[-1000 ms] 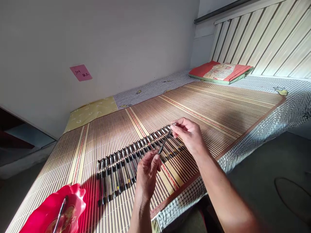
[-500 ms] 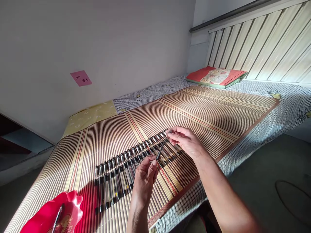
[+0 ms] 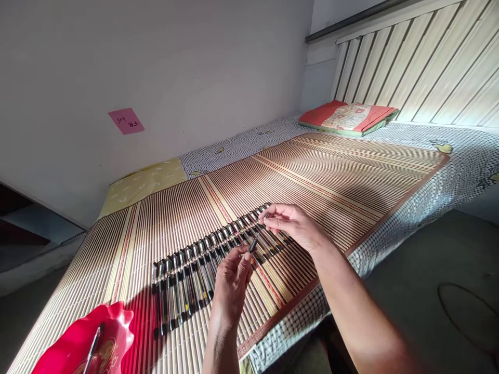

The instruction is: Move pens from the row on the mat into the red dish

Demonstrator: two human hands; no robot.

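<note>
My left hand [image 3: 234,270] is closed around a pen [image 3: 253,245], whose dark grip and thin tip point up toward my other hand. A short gap away, my right hand [image 3: 284,221] pinches a small dark piece that looks like a pen cap [image 3: 265,214], mostly covered by the fingers. Beneath both hands lies a long row of pens [image 3: 187,291] side by side, with clear barrels, black ends and shiny clipped pieces along the far side. The right end of the row is partly behind my right hand.
A red scalloped tray [image 3: 70,337] with a pen [image 3: 93,348] in it sits at the lower left. The striped bamboo mat [image 3: 319,176] covers the bed. A folded red floral cloth [image 3: 346,117] lies near the headboard [image 3: 409,67]. A pink note [image 3: 126,121] is on the wall.
The pen and its cap have come apart: a gap now shows between my hands, and the pen's tip is bare. My right hand has shifted slightly left.
</note>
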